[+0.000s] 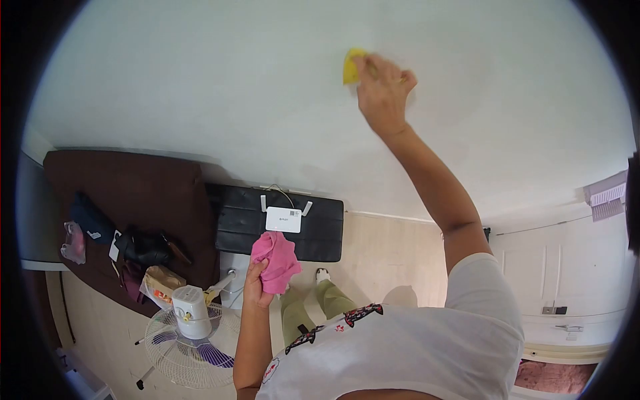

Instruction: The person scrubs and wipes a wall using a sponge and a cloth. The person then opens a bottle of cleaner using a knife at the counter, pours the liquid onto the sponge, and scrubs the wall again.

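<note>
My right hand [385, 97] is raised against the pale wall [233, 87], its fingers closed on a flat yellow piece [351, 69] with a rounded edge. The fingers cover much of this piece, so I cannot tell its exact kind; it appears to touch the wall. Lower down, my left hand [257, 283] grips a bunched pink cloth [276, 261] in front of my body. Just beyond the cloth, a white router [283, 219] with two antennas rests on a black padded bench [243, 223].
A dark brown cushioned seat [133, 177] holds a black bag [143, 247] and other items. A white pedestal fan [192, 320] stands close by on my left. To the right are a white door [533, 267] and a lilac rack [607, 197]. Light flooring [393, 247] shows near my feet.
</note>
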A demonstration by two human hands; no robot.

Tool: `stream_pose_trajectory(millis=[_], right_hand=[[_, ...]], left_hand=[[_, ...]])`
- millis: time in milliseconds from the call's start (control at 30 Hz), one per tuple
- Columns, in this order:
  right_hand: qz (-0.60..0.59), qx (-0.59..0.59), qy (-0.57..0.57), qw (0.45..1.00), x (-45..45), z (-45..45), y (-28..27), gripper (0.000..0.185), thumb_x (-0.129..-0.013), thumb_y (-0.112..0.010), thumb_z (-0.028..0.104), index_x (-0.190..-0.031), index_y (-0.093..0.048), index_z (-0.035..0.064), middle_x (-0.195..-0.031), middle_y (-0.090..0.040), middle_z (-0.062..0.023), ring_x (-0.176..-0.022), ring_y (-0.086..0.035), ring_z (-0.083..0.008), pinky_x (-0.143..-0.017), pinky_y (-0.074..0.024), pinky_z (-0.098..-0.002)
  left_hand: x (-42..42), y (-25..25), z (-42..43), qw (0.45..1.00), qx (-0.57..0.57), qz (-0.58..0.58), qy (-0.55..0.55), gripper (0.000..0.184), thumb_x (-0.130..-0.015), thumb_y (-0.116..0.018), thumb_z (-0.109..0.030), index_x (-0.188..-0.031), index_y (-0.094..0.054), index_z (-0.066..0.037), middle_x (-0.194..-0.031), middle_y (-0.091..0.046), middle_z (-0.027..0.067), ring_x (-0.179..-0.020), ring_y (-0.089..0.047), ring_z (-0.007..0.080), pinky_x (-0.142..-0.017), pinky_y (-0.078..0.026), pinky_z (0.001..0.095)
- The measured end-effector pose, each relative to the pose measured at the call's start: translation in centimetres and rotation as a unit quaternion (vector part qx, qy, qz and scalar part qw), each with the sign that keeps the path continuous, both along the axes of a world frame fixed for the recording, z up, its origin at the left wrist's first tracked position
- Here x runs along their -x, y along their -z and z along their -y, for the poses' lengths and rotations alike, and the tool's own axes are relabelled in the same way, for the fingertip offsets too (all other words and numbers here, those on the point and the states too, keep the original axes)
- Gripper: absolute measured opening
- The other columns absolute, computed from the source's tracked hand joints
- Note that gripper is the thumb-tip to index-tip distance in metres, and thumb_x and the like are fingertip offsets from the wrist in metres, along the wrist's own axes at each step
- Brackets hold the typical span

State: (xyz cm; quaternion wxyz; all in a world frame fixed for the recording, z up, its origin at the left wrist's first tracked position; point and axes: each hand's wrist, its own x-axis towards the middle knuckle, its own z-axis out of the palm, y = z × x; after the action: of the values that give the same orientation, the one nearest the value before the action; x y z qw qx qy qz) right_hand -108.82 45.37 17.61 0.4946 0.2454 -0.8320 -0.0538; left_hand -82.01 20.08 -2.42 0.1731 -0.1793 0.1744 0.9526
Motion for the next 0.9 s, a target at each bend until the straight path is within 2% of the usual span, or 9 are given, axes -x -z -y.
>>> stream_pose_trajectory(millis=[33,100,200,400,533,667,733,833,900], right_hand=[[-0.031,0.029,-0.005,0.999,0.1,0.1,-0.8,0.039,-0.068,-0.058,0.002,-0.106,-0.059,0.0141,-0.107,-0.051,0.0006,-0.092,-0.05,-0.0142,-0.08,-0.0254,-0.0412],[-0.029,0.008,0.03,0.999,-0.1,0.2,0.9,0.039,-0.07,-0.057,0.002,-0.107,-0.058,0.0139,-0.108,-0.051,0.0007,-0.092,-0.05,-0.014,-0.079,-0.026,-0.0414],[0.055,-0.095,-0.008,0.994,-0.8,0.0,4.9,0.037,-0.072,-0.056,0.004,-0.108,-0.058,0.0117,-0.106,-0.051,0.0004,-0.091,-0.049,-0.0156,-0.077,-0.0272,-0.0405],[0.018,-0.025,-0.052,0.998,2.0,4.9,2.7,0.034,-0.074,-0.054,0.006,-0.108,-0.058,0.0106,-0.105,-0.052,0.0005,-0.092,-0.049,-0.0148,-0.075,-0.0281,-0.0394],[0.046,-0.093,-0.061,0.993,1.9,4.8,6.9,0.035,-0.074,-0.054,0.008,-0.109,-0.057,0.0102,-0.106,-0.051,-0.0006,-0.089,-0.049,-0.0146,-0.074,-0.0289,-0.0378],[0.053,-0.097,-0.026,0.993,1.5,5.2,4.0,0.035,-0.074,-0.054,0.008,-0.108,-0.057,0.0108,-0.106,-0.051,-0.0007,-0.088,-0.05,-0.0148,-0.073,-0.0295,-0.0376],[0.033,-0.053,-0.034,0.997,2.1,6.3,3.1,0.035,-0.074,-0.056,0.008,-0.108,-0.056,0.0111,-0.105,-0.051,-0.0003,-0.088,-0.05,-0.0155,-0.071,-0.0295,-0.0388],[0.043,-0.105,-0.059,0.992,2.0,5.0,6.7,0.036,-0.073,-0.057,0.009,-0.109,-0.055,0.011,-0.105,-0.051,-0.0003,-0.087,-0.051,-0.016,-0.071,-0.0291,-0.0395],[0.06,-0.087,-0.03,0.994,1.5,5.1,4.8,0.037,-0.073,-0.058,0.008,-0.11,-0.055,0.0108,-0.106,-0.051,-0.0002,-0.088,-0.051,-0.0157,-0.071,-0.0292,-0.0398]], left_hand=[[0.0,0.0,-0.1,1.0,-0.001,0.002,0.002,0.051,-0.079,-0.055,-0.004,-0.128,-0.041,-0.004,-0.123,-0.051,0.0129,-0.111,-0.052,0.0279,-0.095,-0.044,0.0442],[0.2,-0.1,0.0,1.0,0.004,0.007,-0.002,0.051,-0.079,-0.055,-0.004,-0.128,-0.041,-0.004,-0.123,-0.051,0.0128,-0.111,-0.053,0.0278,-0.095,-0.044,0.0442],[0.3,0.0,0.0,1.0,0.008,0.013,-0.002,0.051,-0.079,-0.056,-0.004,-0.128,-0.041,-0.003,-0.123,-0.051,0.0127,-0.111,-0.053,0.0276,-0.095,-0.044,0.044],[0.4,-0.8,0.7,1.0,0.025,-0.002,0.007,0.05,-0.079,-0.056,-0.005,-0.127,-0.041,-0.003,-0.121,-0.052,0.0126,-0.11,-0.053,0.0273,-0.095,-0.044,0.0435],[0.2,-1.0,1.1,0.999,0.033,0.007,-0.009,0.05,-0.079,-0.056,-0.005,-0.127,-0.041,-0.003,-0.121,-0.052,0.013,-0.11,-0.053,0.0274,-0.095,-0.044,0.0435],[0.2,-0.6,1.4,1.0,0.021,0.009,-0.005,0.049,-0.08,-0.055,-0.004,-0.126,-0.042,-0.002,-0.121,-0.052,0.0132,-0.11,-0.053,0.0274,-0.095,-0.045,0.0443],[0.1,-0.5,1.5,1.0,0.018,0.007,0.005,0.048,-0.08,-0.055,-0.004,-0.126,-0.042,-0.003,-0.121,-0.052,0.0131,-0.11,-0.053,0.0275,-0.094,-0.045,0.0446],[0.3,-0.3,1.5,1.0,0.015,0.004,0.0,0.049,-0.079,-0.055,-0.004,-0.126,-0.042,-0.003,-0.122,-0.052,0.013,-0.111,-0.053,0.0277,-0.094,-0.045,0.0449],[0.6,-0.1,1.7,1.0,0.013,0.005,-0.002,0.05,-0.079,-0.056,-0.004,-0.127,-0.042,-0.003,-0.122,-0.051,0.0131,-0.111,-0.053,0.0279,-0.094,-0.045,0.0448]])
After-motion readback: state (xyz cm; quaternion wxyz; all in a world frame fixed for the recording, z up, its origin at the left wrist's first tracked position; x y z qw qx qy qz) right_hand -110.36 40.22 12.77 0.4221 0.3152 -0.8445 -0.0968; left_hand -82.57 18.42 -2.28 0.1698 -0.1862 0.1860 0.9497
